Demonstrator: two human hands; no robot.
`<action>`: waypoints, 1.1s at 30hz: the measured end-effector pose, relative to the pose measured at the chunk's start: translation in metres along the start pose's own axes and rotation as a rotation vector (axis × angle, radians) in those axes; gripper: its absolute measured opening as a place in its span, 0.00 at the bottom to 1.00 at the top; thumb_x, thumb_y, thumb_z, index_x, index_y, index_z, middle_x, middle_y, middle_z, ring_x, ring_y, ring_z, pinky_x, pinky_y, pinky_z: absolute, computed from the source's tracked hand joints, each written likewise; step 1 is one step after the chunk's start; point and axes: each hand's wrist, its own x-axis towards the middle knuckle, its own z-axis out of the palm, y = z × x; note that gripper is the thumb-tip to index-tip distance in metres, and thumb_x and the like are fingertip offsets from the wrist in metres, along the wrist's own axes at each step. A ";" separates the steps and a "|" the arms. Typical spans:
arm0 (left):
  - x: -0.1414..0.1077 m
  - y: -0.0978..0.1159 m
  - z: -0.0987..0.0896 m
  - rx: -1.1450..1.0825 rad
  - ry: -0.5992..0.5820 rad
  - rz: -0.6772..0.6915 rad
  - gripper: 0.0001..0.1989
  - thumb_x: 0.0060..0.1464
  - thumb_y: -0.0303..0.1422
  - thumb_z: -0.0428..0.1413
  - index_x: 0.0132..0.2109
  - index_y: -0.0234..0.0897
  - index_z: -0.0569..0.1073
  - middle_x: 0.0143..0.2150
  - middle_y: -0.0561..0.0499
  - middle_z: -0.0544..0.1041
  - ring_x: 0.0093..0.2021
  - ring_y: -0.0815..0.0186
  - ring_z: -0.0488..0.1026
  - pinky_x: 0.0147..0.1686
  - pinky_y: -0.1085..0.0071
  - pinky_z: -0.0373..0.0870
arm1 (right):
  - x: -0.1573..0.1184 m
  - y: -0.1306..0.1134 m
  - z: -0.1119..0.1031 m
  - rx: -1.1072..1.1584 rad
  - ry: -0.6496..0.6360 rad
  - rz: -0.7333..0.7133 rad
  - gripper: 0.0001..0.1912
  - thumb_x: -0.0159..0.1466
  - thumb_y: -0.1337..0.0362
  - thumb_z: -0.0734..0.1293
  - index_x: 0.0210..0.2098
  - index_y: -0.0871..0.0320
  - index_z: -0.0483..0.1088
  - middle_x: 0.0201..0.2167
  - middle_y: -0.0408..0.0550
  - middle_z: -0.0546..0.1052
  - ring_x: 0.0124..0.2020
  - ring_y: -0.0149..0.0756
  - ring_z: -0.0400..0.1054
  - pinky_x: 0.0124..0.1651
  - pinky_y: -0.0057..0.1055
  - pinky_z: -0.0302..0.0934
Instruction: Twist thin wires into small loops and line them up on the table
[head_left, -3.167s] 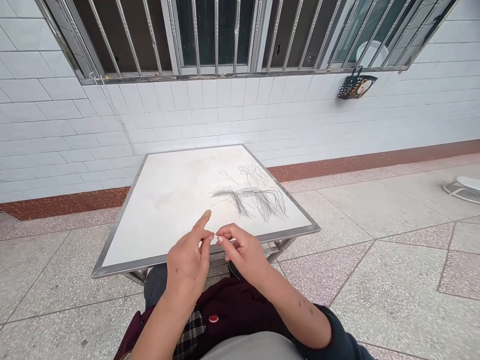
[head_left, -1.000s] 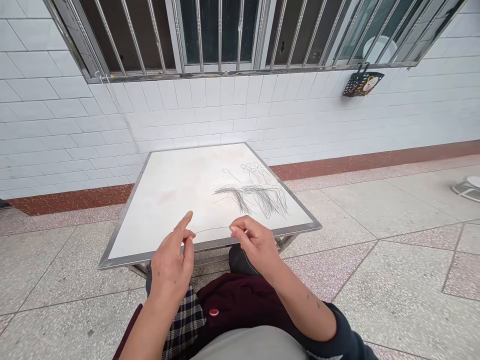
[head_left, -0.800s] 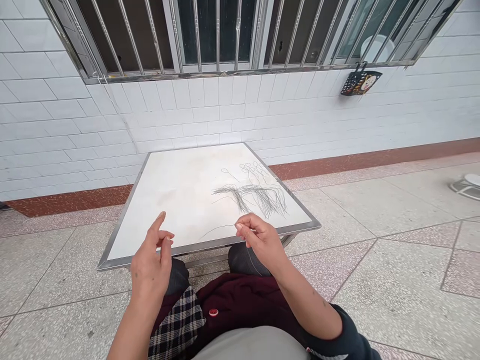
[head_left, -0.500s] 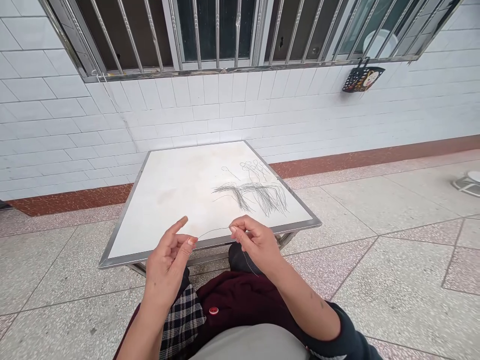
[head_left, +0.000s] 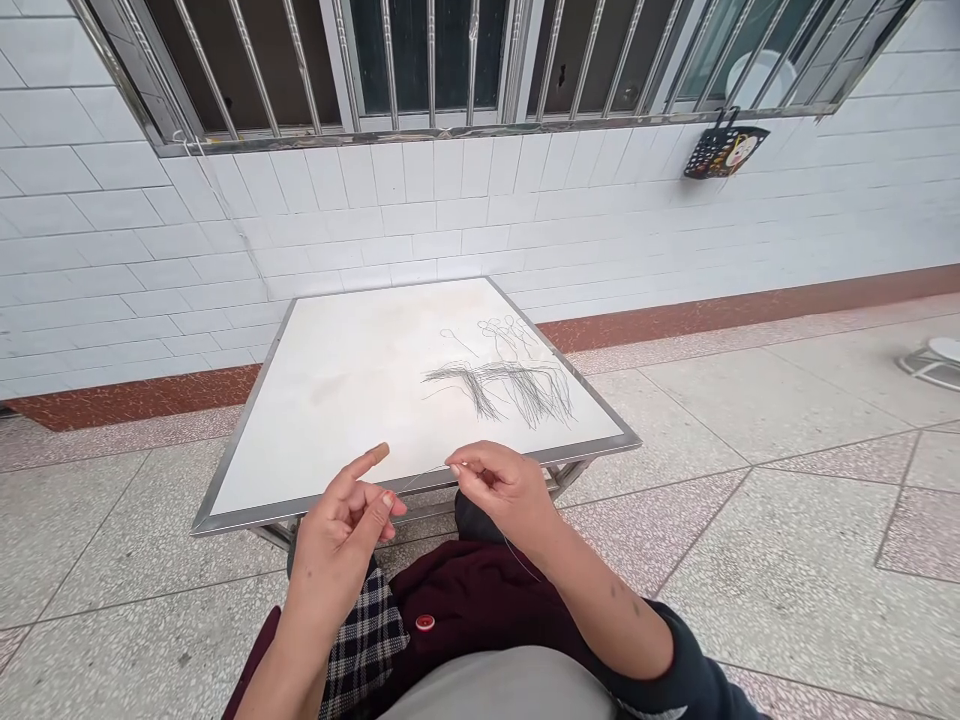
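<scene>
Both hands are held over the front edge of a white table (head_left: 352, 400). My right hand (head_left: 502, 490) pinches a thin dark wire (head_left: 519, 560) between thumb and forefinger; its tail hangs below the hand. A faint stretch of it runs toward my left hand (head_left: 345, 530). There the thumb presses against the curled fingers at the wire's other end, and the forefinger is stretched out. The wire's exact end is too fine to make out. Beyond my right hand lie loose bundles of similar thin wires (head_left: 536, 390), with several looped pieces (head_left: 506, 330) behind them.
A tiled wall (head_left: 450, 215) with a barred window (head_left: 431, 65) stands behind the table. A black patterned bag (head_left: 724, 152) hangs from the bars at right. A white round stool (head_left: 945, 352) is on the floor at far right. Metal trim edges the table.
My hands have come slightly closer together. The right hand has shifted a little left, and the wire between them shows less of an arch. The wires on the table lie as before.
</scene>
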 end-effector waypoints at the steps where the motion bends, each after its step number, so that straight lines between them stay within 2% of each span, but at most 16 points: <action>1: 0.000 0.000 0.000 0.001 -0.011 -0.007 0.26 0.54 0.39 0.54 0.59 0.38 0.65 0.27 0.53 0.74 0.24 0.70 0.64 0.29 0.72 0.63 | -0.001 0.000 0.001 -0.017 0.004 -0.002 0.07 0.61 0.67 0.63 0.32 0.55 0.75 0.27 0.44 0.76 0.26 0.29 0.67 0.28 0.25 0.59; 6: -0.001 0.001 -0.002 0.022 -0.070 -0.014 0.24 0.55 0.38 0.53 0.58 0.38 0.66 0.26 0.54 0.72 0.24 0.70 0.62 0.28 0.72 0.61 | -0.003 -0.001 0.004 -0.056 0.022 0.031 0.07 0.61 0.67 0.63 0.31 0.55 0.73 0.24 0.42 0.74 0.25 0.29 0.66 0.29 0.25 0.58; 12: 0.005 -0.003 -0.011 0.076 -0.164 0.021 0.23 0.57 0.37 0.52 0.59 0.41 0.66 0.27 0.55 0.72 0.26 0.70 0.64 0.29 0.73 0.63 | -0.003 0.001 0.002 -0.074 -0.008 0.033 0.08 0.62 0.67 0.61 0.33 0.55 0.73 0.28 0.43 0.76 0.29 0.31 0.68 0.32 0.26 0.59; 16: 0.006 -0.004 -0.014 0.079 -0.164 0.034 0.23 0.57 0.37 0.52 0.59 0.40 0.65 0.28 0.55 0.72 0.26 0.70 0.64 0.30 0.72 0.64 | -0.004 0.000 0.004 -0.070 0.046 0.048 0.08 0.62 0.68 0.61 0.34 0.55 0.73 0.27 0.43 0.76 0.28 0.31 0.68 0.32 0.26 0.59; 19: 0.006 -0.002 -0.014 0.063 -0.147 0.035 0.25 0.57 0.38 0.53 0.60 0.39 0.63 0.28 0.54 0.72 0.26 0.70 0.64 0.30 0.72 0.65 | -0.004 -0.001 0.005 -0.019 0.071 0.105 0.07 0.62 0.66 0.62 0.34 0.55 0.73 0.25 0.42 0.75 0.25 0.30 0.67 0.29 0.26 0.58; 22: 0.008 0.000 -0.016 0.054 -0.084 0.030 0.27 0.55 0.38 0.54 0.61 0.38 0.63 0.28 0.54 0.73 0.26 0.69 0.66 0.31 0.72 0.66 | -0.003 -0.003 0.002 0.110 -0.011 0.197 0.08 0.63 0.63 0.62 0.36 0.55 0.72 0.22 0.40 0.73 0.21 0.28 0.63 0.24 0.25 0.56; 25: 0.012 0.003 -0.022 0.104 -0.093 0.048 0.27 0.56 0.40 0.53 0.61 0.40 0.62 0.31 0.52 0.75 0.30 0.67 0.71 0.36 0.68 0.69 | -0.002 -0.004 0.000 0.209 -0.067 0.252 0.10 0.64 0.61 0.61 0.37 0.56 0.72 0.22 0.40 0.72 0.21 0.28 0.64 0.23 0.24 0.56; 29: 0.021 0.007 -0.027 0.357 -0.097 0.134 0.25 0.57 0.43 0.51 0.60 0.46 0.64 0.44 0.48 0.78 0.44 0.61 0.74 0.44 0.64 0.68 | -0.003 -0.006 0.005 0.119 -0.007 0.160 0.08 0.64 0.63 0.61 0.37 0.55 0.72 0.29 0.43 0.75 0.26 0.30 0.68 0.28 0.26 0.60; 31: 0.026 0.009 -0.024 0.445 -0.112 0.171 0.25 0.56 0.43 0.52 0.60 0.48 0.64 0.46 0.49 0.78 0.45 0.60 0.74 0.43 0.64 0.69 | -0.004 -0.009 0.009 0.029 -0.009 0.070 0.08 0.64 0.65 0.60 0.38 0.54 0.72 0.33 0.45 0.76 0.30 0.32 0.69 0.32 0.28 0.61; 33: 0.030 0.010 -0.016 0.452 -0.172 0.205 0.24 0.55 0.40 0.53 0.59 0.49 0.65 0.44 0.50 0.79 0.42 0.61 0.75 0.42 0.64 0.70 | -0.005 -0.013 0.013 -0.012 -0.030 0.004 0.08 0.65 0.65 0.61 0.40 0.54 0.71 0.33 0.46 0.76 0.32 0.33 0.69 0.36 0.29 0.61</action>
